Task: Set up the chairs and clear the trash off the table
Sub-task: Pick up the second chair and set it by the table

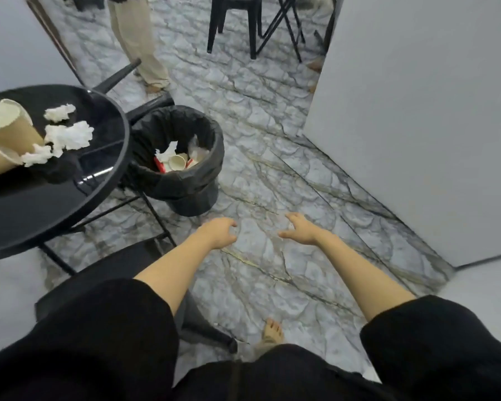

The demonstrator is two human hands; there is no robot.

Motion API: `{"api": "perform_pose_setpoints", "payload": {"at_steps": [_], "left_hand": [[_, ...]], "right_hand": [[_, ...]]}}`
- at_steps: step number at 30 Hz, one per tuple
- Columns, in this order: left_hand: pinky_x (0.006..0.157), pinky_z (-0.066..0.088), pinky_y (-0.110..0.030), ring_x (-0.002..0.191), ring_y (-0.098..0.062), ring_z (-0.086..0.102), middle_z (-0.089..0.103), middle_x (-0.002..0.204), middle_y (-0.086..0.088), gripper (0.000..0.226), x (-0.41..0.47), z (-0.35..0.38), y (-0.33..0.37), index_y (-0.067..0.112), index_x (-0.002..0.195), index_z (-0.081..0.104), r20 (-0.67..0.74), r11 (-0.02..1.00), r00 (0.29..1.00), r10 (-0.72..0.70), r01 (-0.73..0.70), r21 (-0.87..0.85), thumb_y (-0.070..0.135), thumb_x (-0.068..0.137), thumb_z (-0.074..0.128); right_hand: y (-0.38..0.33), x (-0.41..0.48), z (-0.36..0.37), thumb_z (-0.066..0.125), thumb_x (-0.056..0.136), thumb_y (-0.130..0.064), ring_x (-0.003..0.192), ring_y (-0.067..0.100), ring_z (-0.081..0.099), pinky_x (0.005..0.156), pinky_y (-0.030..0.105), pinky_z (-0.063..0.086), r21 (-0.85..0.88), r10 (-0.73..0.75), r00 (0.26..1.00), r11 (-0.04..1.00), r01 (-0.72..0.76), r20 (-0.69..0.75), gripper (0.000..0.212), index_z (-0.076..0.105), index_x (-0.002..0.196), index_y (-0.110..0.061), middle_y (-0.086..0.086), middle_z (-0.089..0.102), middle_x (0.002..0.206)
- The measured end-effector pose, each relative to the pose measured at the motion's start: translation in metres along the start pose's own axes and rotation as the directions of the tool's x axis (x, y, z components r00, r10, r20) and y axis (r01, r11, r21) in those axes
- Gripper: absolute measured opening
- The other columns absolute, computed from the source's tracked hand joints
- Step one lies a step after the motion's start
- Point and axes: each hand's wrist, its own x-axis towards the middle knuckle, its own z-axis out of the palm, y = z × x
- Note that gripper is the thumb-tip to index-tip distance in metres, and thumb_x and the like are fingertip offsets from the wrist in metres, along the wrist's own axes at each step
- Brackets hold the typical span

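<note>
A round black table (104,180) stands at the left. On it lie two brown paper cups (9,134) on their sides and several crumpled white tissues (68,136). Right of the table sits a black bin (197,195) lined with a black bag, holding cups and paper. A black chair (122,264) lies beneath my left arm, and another chair's legs (119,75) poke out behind the table. My left hand (217,231) and my right hand (300,230) hover over the marble floor, both empty with fingers loosely curled and apart.
A grey wall panel (417,125) closes off the right side. A person in beige trousers (139,44) stands at the back. A black chair (235,21) and a folding frame (284,27) stand further back. My bare foot (272,332) is on the floor.
</note>
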Motion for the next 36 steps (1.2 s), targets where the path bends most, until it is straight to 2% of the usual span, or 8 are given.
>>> {"api": "perform_pose_setpoints", "payload": {"at_steps": [8,13,19,25,32,36], "left_hand": [[0.115,0.031,-0.038,0.141,-0.028,0.032,0.029,0.155,-0.012,0.059,0.094,-0.033,0.070,0.009,0.147,0.027,0.078,1.000,0.997,-0.007,0.005,0.024,0.028,0.096,0.048],[0.114,0.030,-0.038,0.142,-0.026,0.030,0.026,0.157,-0.009,0.059,0.163,-0.072,0.089,0.012,0.149,0.023,0.046,0.999,0.999,-0.019,0.020,-0.025,0.031,0.098,0.044],[0.118,0.025,-0.038,0.145,-0.025,0.023,0.018,0.159,-0.009,0.062,0.269,-0.140,0.101,0.008,0.150,0.016,0.088,0.995,0.996,-0.005,0.013,-0.097,0.033,0.099,0.042],[0.118,0.023,-0.036,0.145,-0.027,0.023,0.019,0.159,-0.012,0.062,0.374,-0.219,0.098,0.007,0.150,0.017,0.096,0.991,0.993,-0.066,0.076,-0.113,0.032,0.099,0.042],[0.118,0.022,-0.034,0.146,-0.026,0.022,0.017,0.159,-0.012,0.064,0.474,-0.299,0.064,0.007,0.150,0.014,0.105,0.973,0.983,-0.153,0.169,-0.159,0.033,0.099,0.042],[0.118,0.022,-0.033,0.145,-0.025,0.023,0.018,0.159,-0.012,0.063,0.541,-0.351,0.036,0.005,0.149,0.016,0.068,0.950,0.974,-0.217,0.226,-0.216,0.033,0.099,0.042]], "right_hand": [[0.064,0.055,-0.087,0.047,0.093,-0.040,0.143,0.029,0.017,0.115,0.042,0.022,-0.123,0.071,0.995,0.990,-0.061,0.071,0.070,0.012,0.146,-0.011,0.013,0.006,0.157],[0.073,0.113,-0.150,0.048,0.093,-0.040,0.144,0.027,0.015,0.116,0.040,0.019,-0.186,0.039,0.989,0.983,-0.011,0.146,0.072,0.011,0.147,-0.010,0.012,0.007,0.157],[0.058,0.219,-0.236,0.049,0.092,-0.038,0.143,0.026,0.019,0.116,0.037,0.020,-0.255,-0.018,0.989,0.965,0.055,0.147,0.072,0.013,0.146,-0.006,0.013,0.015,0.157],[0.034,0.323,-0.324,0.049,0.092,-0.038,0.141,0.027,0.025,0.116,0.037,0.024,-0.264,-0.020,0.984,0.962,0.067,0.178,0.071,0.015,0.145,-0.006,0.013,0.018,0.156],[-0.001,0.446,-0.414,0.046,0.094,-0.038,0.143,0.027,0.020,0.116,0.038,0.021,-0.243,-0.030,0.963,0.965,0.097,0.266,0.069,0.013,0.146,-0.006,0.012,0.014,0.157],[-0.027,0.529,-0.467,0.043,0.096,-0.037,0.143,0.026,0.018,0.116,0.038,0.019,-0.253,-0.078,0.944,0.953,0.165,0.322,0.066,0.012,0.146,-0.006,0.011,0.011,0.157]]}}
